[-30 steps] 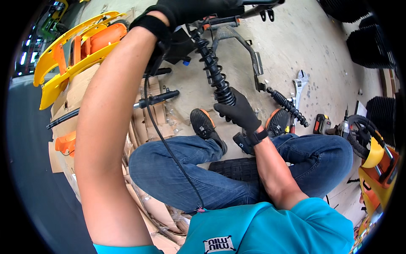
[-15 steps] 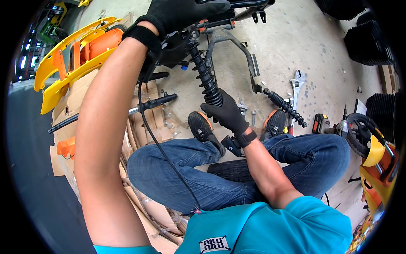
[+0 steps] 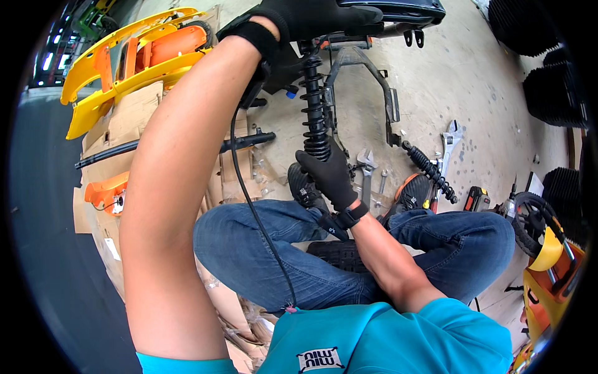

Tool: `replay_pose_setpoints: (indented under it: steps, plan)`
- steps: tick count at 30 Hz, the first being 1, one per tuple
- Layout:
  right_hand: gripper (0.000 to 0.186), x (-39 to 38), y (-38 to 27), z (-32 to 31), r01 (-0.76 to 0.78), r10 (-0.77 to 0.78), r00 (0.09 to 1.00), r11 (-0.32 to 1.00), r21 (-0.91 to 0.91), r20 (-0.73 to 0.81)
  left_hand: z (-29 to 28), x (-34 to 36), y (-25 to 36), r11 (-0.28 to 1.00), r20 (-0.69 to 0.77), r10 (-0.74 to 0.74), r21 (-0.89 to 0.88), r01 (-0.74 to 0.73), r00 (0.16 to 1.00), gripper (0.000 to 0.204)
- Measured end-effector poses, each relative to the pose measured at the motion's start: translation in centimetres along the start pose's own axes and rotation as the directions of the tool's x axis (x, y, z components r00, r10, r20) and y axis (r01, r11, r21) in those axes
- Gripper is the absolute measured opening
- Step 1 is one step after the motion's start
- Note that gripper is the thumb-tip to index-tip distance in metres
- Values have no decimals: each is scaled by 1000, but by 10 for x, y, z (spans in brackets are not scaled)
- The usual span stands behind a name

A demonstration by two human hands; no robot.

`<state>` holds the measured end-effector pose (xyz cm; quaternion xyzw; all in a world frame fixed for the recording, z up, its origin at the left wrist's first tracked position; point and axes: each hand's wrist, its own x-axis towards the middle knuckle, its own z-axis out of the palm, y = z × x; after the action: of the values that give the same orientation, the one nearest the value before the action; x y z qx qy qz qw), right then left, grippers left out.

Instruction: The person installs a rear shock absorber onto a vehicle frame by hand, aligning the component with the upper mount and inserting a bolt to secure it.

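Observation:
My right hand (image 3: 330, 176), in a black glove, is closed round the lower end of a black shock absorber (image 3: 314, 103) with a coil spring. The shock absorber stands nearly upright in the view, its upper end by a black metal frame (image 3: 398, 14). At the top edge my left hand (image 3: 305, 20), also gloved, grips the frame, its thumb stretched along it; the other fingers are partly out of view. A forked grey frame arm (image 3: 361, 59) lies just right of the spring. Near its lower end is a second shock absorber (image 3: 430, 171), slanting across the floor.
An adjustable wrench (image 3: 369, 165) and a larger one (image 3: 450, 143) lie near my shoes. A power tool (image 3: 477, 199) rests by my right knee. Yellow and orange body panels (image 3: 134, 68) sit on cardboard at left. A black cable (image 3: 249, 202) hangs across my left leg.
The scene has shifted right and slightly down in the view. The shock absorber has swung from slanted to nearly upright, still in my right hand. My left hand stays at the frame.

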<state>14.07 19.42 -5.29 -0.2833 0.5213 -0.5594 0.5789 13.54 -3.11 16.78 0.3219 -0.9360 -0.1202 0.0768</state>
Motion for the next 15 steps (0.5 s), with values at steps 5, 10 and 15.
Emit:
replay_pose_setpoints:
  steps: [5, 10, 15]
  plan:
    - [38, -7, -12, -4, -80, 73, 994, 994, 78, 82, 1, 0, -5, 1000, -8, -8, -15, 8, 1000, 59]
    - [38, -2, -7, -5, -55, 52, 997, 997, 61, 48, 1, 2, -3, 1000, -8, -17, -14, 17, 1000, 59]
    - [39, 0, -4, -3, -61, 56, 997, 995, 81, 60, 0, 2, -2, 1000, -21, -2, -8, 2, 1000, 59]
